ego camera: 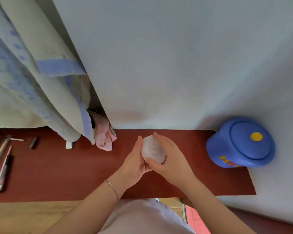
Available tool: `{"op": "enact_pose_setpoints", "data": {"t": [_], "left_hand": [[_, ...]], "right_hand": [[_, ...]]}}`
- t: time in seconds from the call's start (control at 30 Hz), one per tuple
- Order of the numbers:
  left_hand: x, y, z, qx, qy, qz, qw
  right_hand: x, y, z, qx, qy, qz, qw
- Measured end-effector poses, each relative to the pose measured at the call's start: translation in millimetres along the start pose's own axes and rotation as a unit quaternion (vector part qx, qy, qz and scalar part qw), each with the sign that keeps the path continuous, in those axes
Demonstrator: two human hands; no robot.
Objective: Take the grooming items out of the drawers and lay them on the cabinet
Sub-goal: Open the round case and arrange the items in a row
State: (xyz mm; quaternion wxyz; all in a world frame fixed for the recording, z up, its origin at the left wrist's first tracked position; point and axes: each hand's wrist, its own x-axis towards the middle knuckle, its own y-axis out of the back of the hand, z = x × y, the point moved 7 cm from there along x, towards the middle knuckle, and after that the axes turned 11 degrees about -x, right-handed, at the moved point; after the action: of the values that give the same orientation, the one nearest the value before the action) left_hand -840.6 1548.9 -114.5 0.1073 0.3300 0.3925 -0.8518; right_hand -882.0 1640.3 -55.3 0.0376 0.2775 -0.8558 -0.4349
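Both hands grasp a round white jar (153, 149) above the red-brown cabinet top (57, 166): left hand (135, 164) cups its side, right hand (169, 159) wraps over it; contact with the cabinet top is unclear.

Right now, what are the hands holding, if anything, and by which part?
Both hands hold a white round jar above the cabinet top: the left hand cups its left side and underside, the right hand wraps its right side and front edge.
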Motion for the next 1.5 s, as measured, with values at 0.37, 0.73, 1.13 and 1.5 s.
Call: {"op": "enact_pose_setpoints", "data": {"t": [0.37,0.73,1.13,1.5], "left_hand": [[-29,17,36,0.000,-0.101,-0.051,0.994],[-67,49,14,0.028,0.047,-0.088,0.995],[-111,124,24,-0.100,-0.179,0.108,0.973],[-149,249,96,0.063,-0.299,0.282,0.909]], "right_hand": [[15,-5,-40,0.070,0.036,-0.050,0.996],[35,-2,-49,0.077,-0.014,-0.085,0.993],[38,-53,-70,0.052,0.044,-0.143,0.987],[45,-137,-147,0.058,-0.003,-0.154,0.986]]}}
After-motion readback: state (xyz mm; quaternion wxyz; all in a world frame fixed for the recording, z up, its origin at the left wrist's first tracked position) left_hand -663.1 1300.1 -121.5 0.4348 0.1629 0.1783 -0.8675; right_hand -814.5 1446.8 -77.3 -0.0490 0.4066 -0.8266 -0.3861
